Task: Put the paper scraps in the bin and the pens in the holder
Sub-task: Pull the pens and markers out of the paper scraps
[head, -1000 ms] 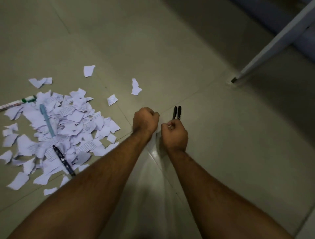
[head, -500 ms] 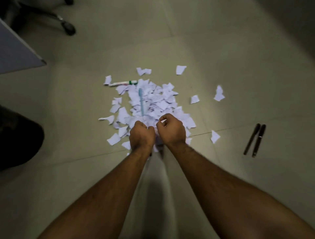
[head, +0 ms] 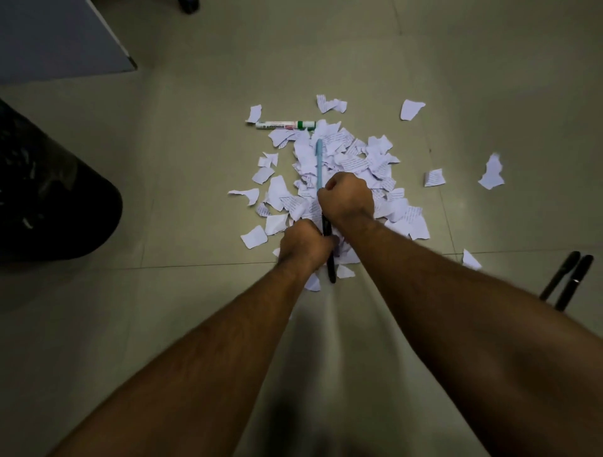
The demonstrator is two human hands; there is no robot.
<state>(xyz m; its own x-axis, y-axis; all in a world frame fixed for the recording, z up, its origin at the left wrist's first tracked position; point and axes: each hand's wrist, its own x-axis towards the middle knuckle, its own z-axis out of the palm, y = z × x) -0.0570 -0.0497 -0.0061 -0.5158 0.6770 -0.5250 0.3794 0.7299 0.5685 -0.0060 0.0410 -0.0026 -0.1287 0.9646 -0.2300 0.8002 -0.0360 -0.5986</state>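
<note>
A pile of torn white paper scraps lies on the tiled floor, with loose scraps scattered around it. A light blue pen lies on the pile, and my right hand is closed in a fist over its near end. A black pen lies at the pile's near edge, with the fingers of my left hand closed around its middle. A white marker with a green cap rests at the pile's far left. Two black pens lie side by side at the right.
A bin lined with a black bag stands at the left. A grey furniture panel fills the top left corner, with a dark chair caster at the top edge. No pen holder is in view.
The view turned left from the two black pens to the pile. My right hand let those pens go and moved onto the blue pen. My left hand closed on the black pen.
</note>
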